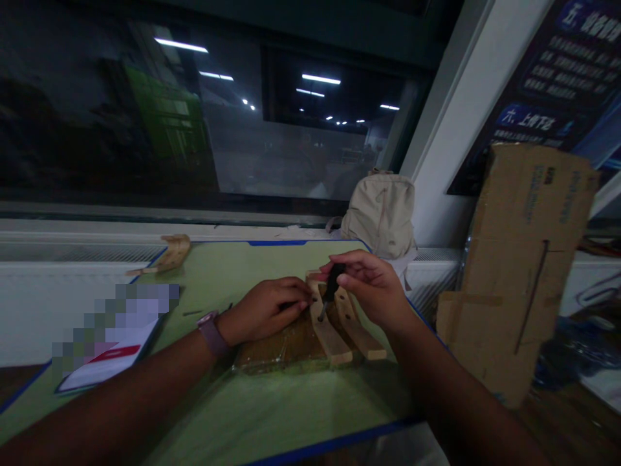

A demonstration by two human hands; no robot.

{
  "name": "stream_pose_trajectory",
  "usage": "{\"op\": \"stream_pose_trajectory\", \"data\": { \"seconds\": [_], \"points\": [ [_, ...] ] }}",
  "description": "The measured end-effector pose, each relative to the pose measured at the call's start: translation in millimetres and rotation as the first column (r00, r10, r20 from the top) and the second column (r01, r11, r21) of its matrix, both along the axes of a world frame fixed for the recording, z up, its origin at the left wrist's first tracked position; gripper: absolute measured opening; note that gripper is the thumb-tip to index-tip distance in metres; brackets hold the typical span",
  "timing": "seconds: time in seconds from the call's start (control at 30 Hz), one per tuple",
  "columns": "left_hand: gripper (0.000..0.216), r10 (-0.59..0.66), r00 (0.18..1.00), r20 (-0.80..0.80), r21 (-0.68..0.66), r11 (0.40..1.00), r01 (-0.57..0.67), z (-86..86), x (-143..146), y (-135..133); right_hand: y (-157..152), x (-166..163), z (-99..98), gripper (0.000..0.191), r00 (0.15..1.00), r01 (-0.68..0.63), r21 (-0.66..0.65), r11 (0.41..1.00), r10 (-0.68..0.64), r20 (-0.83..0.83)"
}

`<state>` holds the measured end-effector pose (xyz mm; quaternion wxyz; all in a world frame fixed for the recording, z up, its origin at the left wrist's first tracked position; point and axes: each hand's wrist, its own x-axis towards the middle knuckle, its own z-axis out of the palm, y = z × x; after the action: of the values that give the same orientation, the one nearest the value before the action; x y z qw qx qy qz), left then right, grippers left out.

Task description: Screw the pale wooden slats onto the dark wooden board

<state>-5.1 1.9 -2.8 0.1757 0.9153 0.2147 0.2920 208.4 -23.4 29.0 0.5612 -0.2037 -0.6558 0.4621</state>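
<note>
My right hand [376,288] grips a screwdriver [334,281] by its black handle, with its shaft angled down to a hole in a light wooden piece [330,340]. My left hand [269,307], with a wristband, is closed, its fingertips pressed against the left edge of that piece near an upper hole. A second wooden piece [361,333] with holes lies just to the right, roughly parallel. Beneath them is a brown wooden board [286,346] with a shiny, film-like surface. Whether a screw sits under the screwdriver tip cannot be made out.
The green table top [218,401] has blue edging. A curved wooden piece [173,254] sits at its far left corner, and a thin dark rod [193,313] lies left of my hand. A partly blurred booklet [116,349] is at left. Beyond are a backpack [381,210] and cardboard [524,259].
</note>
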Motion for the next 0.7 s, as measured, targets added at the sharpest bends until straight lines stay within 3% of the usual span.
{"op": "stream_pose_trajectory", "data": {
  "seconds": [0.1,0.2,0.27,0.33,0.37,0.43,0.5,0.57,0.63,0.7],
  "points": [
    [0.022,0.004,1.0,-0.006,0.005,1.0,-0.004,-0.4,0,1,4,3,-2.7,0.025,0.973,0.221,0.115,0.968,-0.227,0.042],
    [0.022,0.002,1.0,-0.016,0.008,1.0,-0.002,0.6,1,1,6,5,-6.1,0.033,0.886,0.419,0.297,0.858,-0.458,0.075],
    [0.022,0.004,1.0,-0.017,0.01,1.0,-0.004,1.1,1,1,4,7,-6.2,0.031,0.845,0.447,0.436,0.781,-0.529,0.082],
    [0.022,0.009,1.0,-0.013,0.01,1.0,-0.009,1.2,1,0,-1,8,-3.9,0.024,0.848,0.39,0.553,0.737,-0.521,0.095],
    [0.023,0.01,1.0,-0.01,0.009,1.0,-0.009,1.3,0,0,-3,8,-2.2,0.02,0.865,0.347,0.581,0.736,-0.491,0.104],
    [0.023,0.006,1.0,0.001,0.006,1.0,-0.006,1.6,0,0,-8,6,0.6,0.015,0.914,0.247,0.555,0.794,-0.382,0.139],
    [0.023,-0.005,1.0,0.007,0.006,1.0,0.005,2.1,0,-1,-11,2,0.9,0.015,0.957,0.136,0.441,0.887,-0.234,0.174],
    [0.023,-0.01,1.0,0.006,0.012,1.0,0.01,2.6,0,-1,-11,-2,-1.6,0.016,0.977,0.082,0.333,0.939,-0.141,0.158],
    [0.022,-0.007,1.0,-0.001,0.013,1.0,0.007,2.8,-1,-1,-8,-4,-4.5,0.015,0.971,0.169,0.316,0.934,-0.213,0.111],
    [0.022,-0.001,1.0,0.0,0.012,1.0,0.001,2.4,0,-1,-5,-3,-5.1,0.015,0.92,0.306,0.399,0.864,-0.376,0.109]
  ]
}}
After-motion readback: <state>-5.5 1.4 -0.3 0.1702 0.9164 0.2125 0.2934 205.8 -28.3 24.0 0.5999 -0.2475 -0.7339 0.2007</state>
